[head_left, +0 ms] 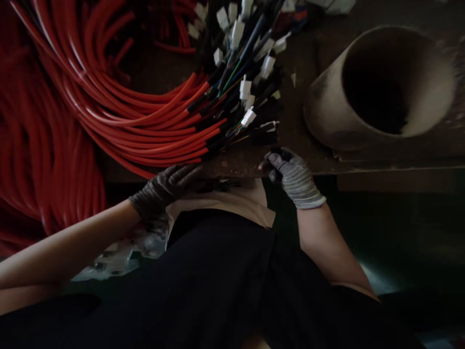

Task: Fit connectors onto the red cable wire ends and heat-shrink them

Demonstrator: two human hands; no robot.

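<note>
My left hand (165, 189), in a dark glove, lies at the table's front edge with its fingers stretched out flat. Just beyond it runs a thick bundle of red cables (145, 126), their black-sleeved ends fanning out to the right. White plug connectors (248, 118) and thin coloured wires stick out from those ends. My right hand (292, 177) wears a grey striped glove and is at the table edge, below the connectors. Its fingers are curled together, and what they may hold is too dark to make out. A fingertip shows bare.
A wide, open-ended tube (327, 106) lies on the table (240, 162) at the right. More red cables (54, 140) hang over the left side. Beige cardboard or cloth (225, 201) sits between my body and the edge. Clear plastic bags (119, 257) are below my left arm.
</note>
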